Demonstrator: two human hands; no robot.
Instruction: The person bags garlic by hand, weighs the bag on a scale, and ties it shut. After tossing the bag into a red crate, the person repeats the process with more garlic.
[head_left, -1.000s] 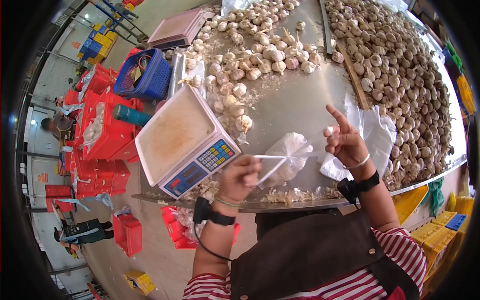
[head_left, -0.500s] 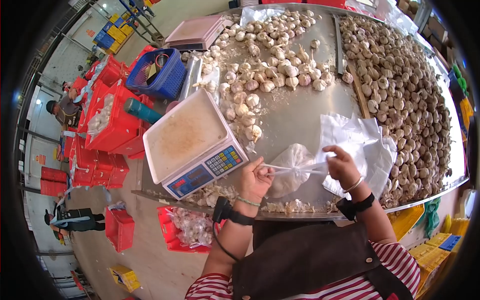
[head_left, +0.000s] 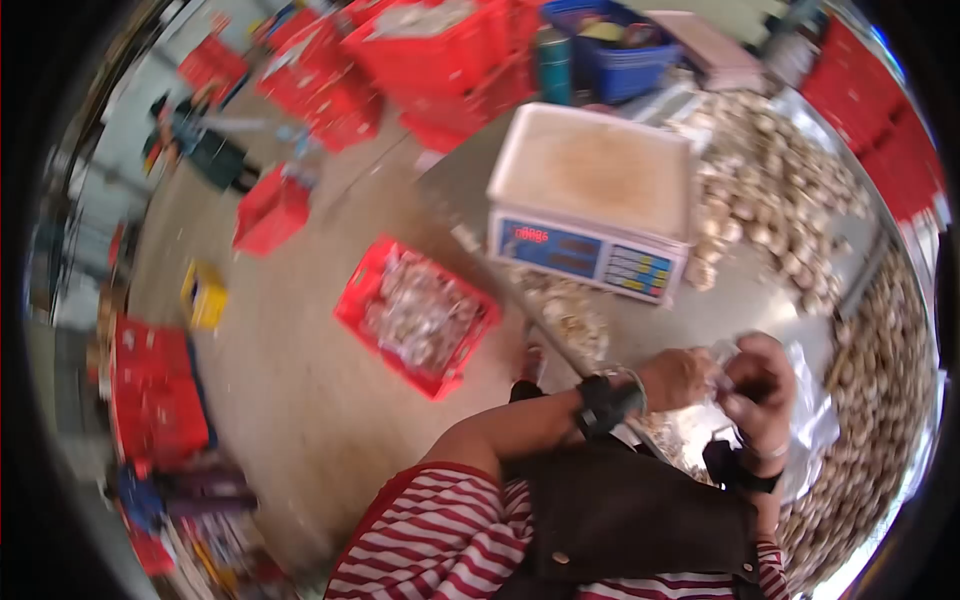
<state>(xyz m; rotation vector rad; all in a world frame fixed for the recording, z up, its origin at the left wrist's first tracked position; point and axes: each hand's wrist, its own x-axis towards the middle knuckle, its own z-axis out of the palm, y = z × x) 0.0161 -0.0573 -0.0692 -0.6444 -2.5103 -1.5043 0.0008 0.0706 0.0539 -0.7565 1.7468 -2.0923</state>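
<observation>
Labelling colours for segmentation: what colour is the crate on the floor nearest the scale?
Red, holding bagged contents; shows best in the head view.

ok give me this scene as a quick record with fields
left hand: left hand curled beside the right hand
between hands: translucent plastic; exact grip too blurred to tell
scale: white-and-blue scale on metal table, red digits lit, unreadable
garlic: loose bulbs beyond the scale, denser pile toward the right
floor: red crate holding clear bags
behind scale: teal bottle, blue basket
</observation>
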